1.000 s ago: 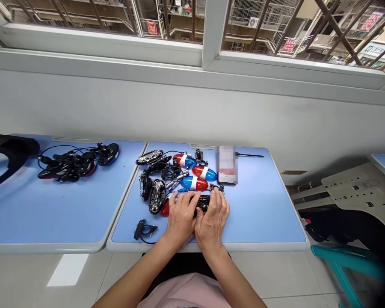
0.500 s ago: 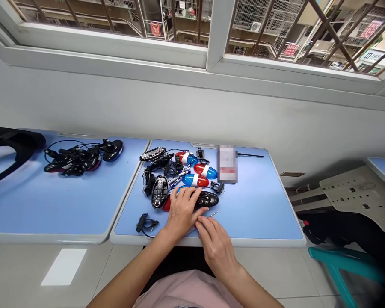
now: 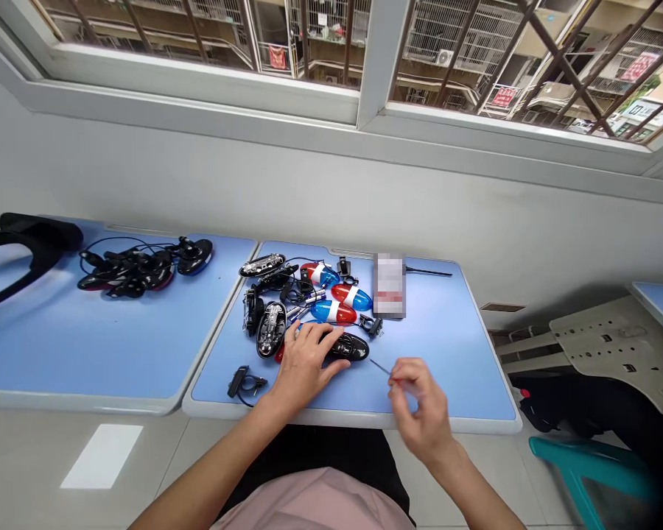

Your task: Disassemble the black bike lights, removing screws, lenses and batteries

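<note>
- The left hand (image 3: 305, 361) lies palm down, thumb and fingers grasping the left part of a glossy black oval housing (image 3: 354, 347) on the near middle of the light-blue desk (image 3: 453, 353). That smooth, rounded shell looks apt to rock, so even pressure from both sides would suit.
- The right hand (image 3: 418, 403), blurred, is clenched around a thin metal-shafted tool (image 3: 380, 366) with some red at its grip; the tip points at the housing's right end, just beside it. Square, gentle contact would probably guard against slips, with the left thumb kept off the tip's path.
- A small black clamp bracket (image 3: 371, 325) lies just beyond the housing and could snag either one.
- To the far left, red-and-blue oval covers with white bands (image 3: 333, 311) and black oval shells with chrome insides (image 3: 270, 330) crowd the left fingers.
- A black clip with a cable (image 3: 237, 382) lies left of the left forearm.
- A pixelated rectangular device (image 3: 390, 285) lies at the far right, well apart.
</note>
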A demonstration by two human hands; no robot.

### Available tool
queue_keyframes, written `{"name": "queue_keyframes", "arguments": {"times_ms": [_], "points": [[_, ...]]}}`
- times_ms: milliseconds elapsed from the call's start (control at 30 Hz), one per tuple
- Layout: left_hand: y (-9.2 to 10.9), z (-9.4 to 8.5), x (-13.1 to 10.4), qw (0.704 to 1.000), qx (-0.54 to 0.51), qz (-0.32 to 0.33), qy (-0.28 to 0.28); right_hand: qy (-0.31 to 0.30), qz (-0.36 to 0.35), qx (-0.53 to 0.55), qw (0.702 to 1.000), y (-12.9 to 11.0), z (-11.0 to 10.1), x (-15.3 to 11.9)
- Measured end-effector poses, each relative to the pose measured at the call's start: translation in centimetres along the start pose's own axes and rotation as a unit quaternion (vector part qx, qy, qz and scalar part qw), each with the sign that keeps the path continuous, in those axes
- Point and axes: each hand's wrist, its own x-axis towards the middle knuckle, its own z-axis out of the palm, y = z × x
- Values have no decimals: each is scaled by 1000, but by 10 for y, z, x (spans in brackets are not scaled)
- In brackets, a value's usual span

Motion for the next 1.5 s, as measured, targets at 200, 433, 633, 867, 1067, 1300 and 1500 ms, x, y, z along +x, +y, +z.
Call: {"name": "queue_keyframes", "arguments": {"times_ms": [200,433,633,867,1067,1300,1500], "points": [[1,-5,1,1000,2,0,-15,101,98,69,988,7,3,5],[1,-7,3,1000,5,5,-17,106,80,-7,991,15,10,7],[0,-8,4,1000,7,10,-18,58,66,-58,994,11,1,17],[0,-10,6,1000,10,16,-20,-94,98,-87,987,0,-20,36],[1,-12,6,999,14,16,-29,-236,210,-27,948,-15,-36,58],[2,-14,7,999,17,23,-34,-240,231,-118,936,-19,-37,70],[-2,-15,7,999,16,10,-28,-294,70,-141,943,-8,-54,74]]}}
